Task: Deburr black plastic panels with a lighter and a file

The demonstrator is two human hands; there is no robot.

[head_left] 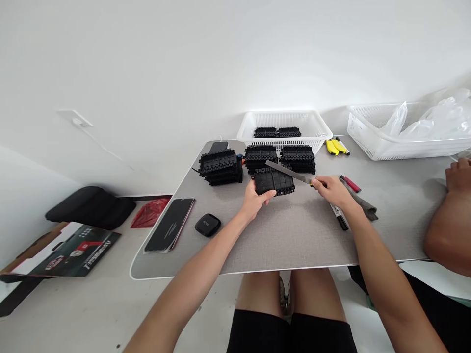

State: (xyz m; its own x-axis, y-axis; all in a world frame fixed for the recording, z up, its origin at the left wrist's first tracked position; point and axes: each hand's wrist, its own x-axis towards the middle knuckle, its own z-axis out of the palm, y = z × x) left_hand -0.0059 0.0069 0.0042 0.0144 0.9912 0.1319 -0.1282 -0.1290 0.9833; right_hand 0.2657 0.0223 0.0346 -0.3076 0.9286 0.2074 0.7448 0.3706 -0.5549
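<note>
My left hand (256,199) grips a black plastic part (274,182) by its left end, thumb across its near edge. The part is flat with toothed long edges. My right hand (330,189) is closed round the handle of a metal file (289,171). The file's blade points left, over the far edge of the held part; whether it touches cannot be made out. Just behind stand two stacks of similar black parts, a middle stack (260,157) and a right stack (298,158). Another stack (220,165) sits to their left.
A white basket (285,117) holds more black parts; another basket (390,147) holds clear plastic bags. Yellow-handled items (334,147), a red marker (351,184), a grey cloth (364,206) and a black marker (340,218) lie right. A phone (170,224) and black case (208,225) lie left. Another person's arm (451,220) rests at right.
</note>
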